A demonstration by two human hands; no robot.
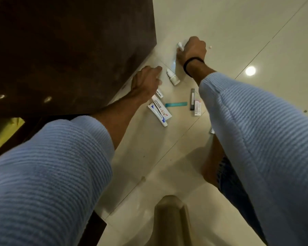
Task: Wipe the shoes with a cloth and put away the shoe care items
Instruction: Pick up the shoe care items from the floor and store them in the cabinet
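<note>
**A:** Head view first. What could go wrong from here?

**B:** Far off on the floor, the right hand is fisted round a small white bottle. The white bit just right of it may be its cap, so it could drip. The left hand lies over a tube beside the dark cabinet; whether it grips, I cannot tell. A careless sweep could send the loose bottle rolling.

**A:** And the count?

**B:** Two bottles, three tubes, one teal strip, one black stick and one white packet. No shoes or cloth in sight.
</note>
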